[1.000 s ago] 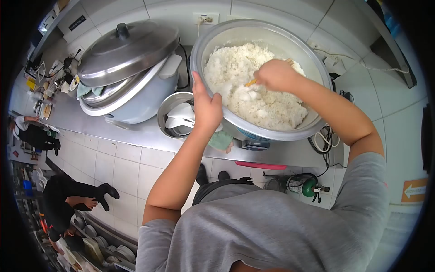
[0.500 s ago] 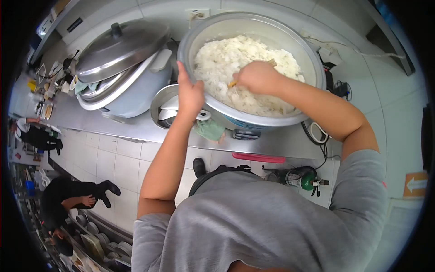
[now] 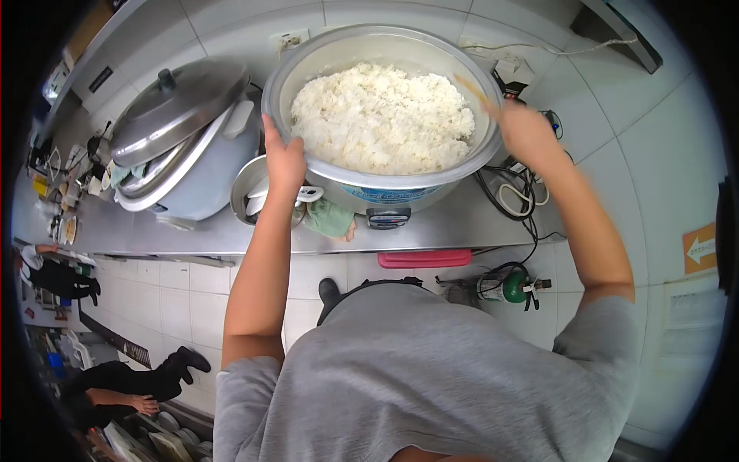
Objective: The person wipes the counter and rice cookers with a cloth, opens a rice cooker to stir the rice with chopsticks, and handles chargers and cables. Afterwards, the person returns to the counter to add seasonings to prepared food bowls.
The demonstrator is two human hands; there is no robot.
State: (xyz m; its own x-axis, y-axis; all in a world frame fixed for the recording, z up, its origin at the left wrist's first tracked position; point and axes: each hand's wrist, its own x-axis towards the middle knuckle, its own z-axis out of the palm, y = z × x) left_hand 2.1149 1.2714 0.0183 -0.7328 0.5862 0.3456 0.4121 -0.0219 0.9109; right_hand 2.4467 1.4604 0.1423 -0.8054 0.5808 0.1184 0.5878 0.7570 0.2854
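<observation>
A large rice cooker [image 3: 400, 199] stands before me, its wide pot [image 3: 281, 85] heaped with white cooked rice [image 3: 385, 119]. My left hand [image 3: 285, 163] grips the pot's left rim, fingers and thumb against it. Beyond the right rim, my right hand [image 3: 527, 138] is closed around the handle of a wooden paddle [image 3: 471, 89]. The paddle is smeared by motion; its blade points over the right side of the pot, above the rice. Under my left wrist sits a small metal pot [image 3: 243, 189] with white-handled utensils [image 3: 309, 194] in it, beside a green cloth [image 3: 329, 219].
To the left stands a second cooker [image 3: 208, 173] with a tilted metal lid [image 3: 177, 104]. Cables [image 3: 512, 192] lie right of the rice. A pink object [image 3: 423, 259] and a green cylinder [image 3: 514, 286] are below the counter [image 3: 446, 219]. Two people in dark clothes are at left.
My right hand has lifted out of the rice and swung right, past the pot's rim, with the paddle. My left hand stays on the rim. The camera view has shifted.
</observation>
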